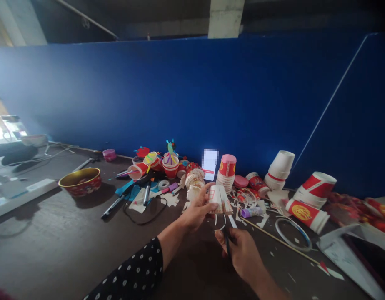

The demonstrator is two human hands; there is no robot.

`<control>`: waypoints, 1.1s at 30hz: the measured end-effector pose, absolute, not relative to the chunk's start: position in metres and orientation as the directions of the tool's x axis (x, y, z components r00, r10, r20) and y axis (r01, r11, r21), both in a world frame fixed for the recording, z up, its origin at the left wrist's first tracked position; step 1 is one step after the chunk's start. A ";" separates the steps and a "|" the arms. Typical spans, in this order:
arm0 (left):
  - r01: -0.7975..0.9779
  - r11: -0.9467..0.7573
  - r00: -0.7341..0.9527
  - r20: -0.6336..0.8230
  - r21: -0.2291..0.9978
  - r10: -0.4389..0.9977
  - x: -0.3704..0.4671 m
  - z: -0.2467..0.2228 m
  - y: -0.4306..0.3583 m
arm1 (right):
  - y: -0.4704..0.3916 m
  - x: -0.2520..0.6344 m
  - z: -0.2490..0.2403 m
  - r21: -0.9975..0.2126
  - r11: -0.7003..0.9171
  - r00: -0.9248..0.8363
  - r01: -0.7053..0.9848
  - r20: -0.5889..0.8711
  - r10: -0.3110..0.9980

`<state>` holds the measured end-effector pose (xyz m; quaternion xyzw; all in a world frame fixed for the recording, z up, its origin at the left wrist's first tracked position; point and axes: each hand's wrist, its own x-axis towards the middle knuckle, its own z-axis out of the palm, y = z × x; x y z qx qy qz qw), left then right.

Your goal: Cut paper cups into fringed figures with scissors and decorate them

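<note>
My left hand [195,210] grips a white paper cup [216,196] with red line marks, its lower rim cut into short fringes. Just below that rim, my right hand [244,252] is closed round dark-handled scissors [228,243]. The blades point up at the cup's fringed edge, and their tips are hard to make out. A thin curled white strip hangs beneath the cup. Behind my left hand lies a pile of fringed cup pieces [195,181]. A stack of cups with a red, pink-topped one [227,164] stands just beyond the held cup.
Left are a gold-rimmed bowl [80,183], a power strip [23,196] and a black marker [147,195]. Decorated cups [171,166] stand behind. White cups [278,168], a wooden stick [280,241], a tape ring [292,233] and a clear tray [339,250] lie right. A blue partition [180,96] rises behind.
</note>
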<state>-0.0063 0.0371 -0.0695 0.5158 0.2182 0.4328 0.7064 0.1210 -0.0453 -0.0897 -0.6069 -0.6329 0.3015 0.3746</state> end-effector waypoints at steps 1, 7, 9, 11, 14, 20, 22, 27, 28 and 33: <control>-0.387 0.099 0.536 0.136 0.917 0.833 -0.006 -0.070 0.037 | -0.046 0.121 -0.089 -0.833 0.082 0.020 0.548 0.111 0.994; -0.396 0.084 0.549 0.162 0.914 0.820 -0.005 -0.072 0.036 | -0.046 0.121 -0.087 -0.822 0.057 0.037 0.566 0.095 0.995; -0.395 0.078 0.537 0.161 0.915 0.828 -0.005 -0.071 0.034 | -0.046 0.121 -0.088 -0.827 0.056 0.037 0.559 0.093 0.995; -0.390 0.081 0.527 0.150 0.917 0.837 -0.004 -0.070 0.032 | -0.046 0.121 -0.089 -0.834 0.055 0.037 0.549 0.090 0.995; -0.388 0.086 0.522 0.142 0.918 0.841 -0.004 -0.068 0.031 | -0.045 0.120 -0.090 -0.854 0.037 0.051 0.520 0.075 0.996; -0.384 0.098 0.553 0.144 0.918 0.820 -0.005 -0.069 0.035 | -0.044 0.120 -0.094 -0.873 0.061 0.043 0.484 0.094 0.995; -0.390 0.082 0.545 0.158 0.917 0.823 -0.005 -0.069 0.036 | -0.044 0.120 -0.094 -0.874 0.068 0.045 0.481 0.102 0.994; -0.392 0.077 0.555 0.169 0.917 0.815 -0.006 -0.069 0.037 | -0.044 0.121 -0.093 -0.878 0.047 0.058 0.477 0.085 0.995; -0.393 0.075 0.552 0.170 0.917 0.816 -0.006 -0.069 0.037 | -0.044 0.121 -0.093 -0.878 0.048 0.057 0.476 0.085 0.995; -0.399 0.061 0.521 0.172 0.915 0.836 -0.006 -0.067 0.034 | -0.046 0.122 -0.089 -0.869 0.044 0.061 0.492 0.085 0.994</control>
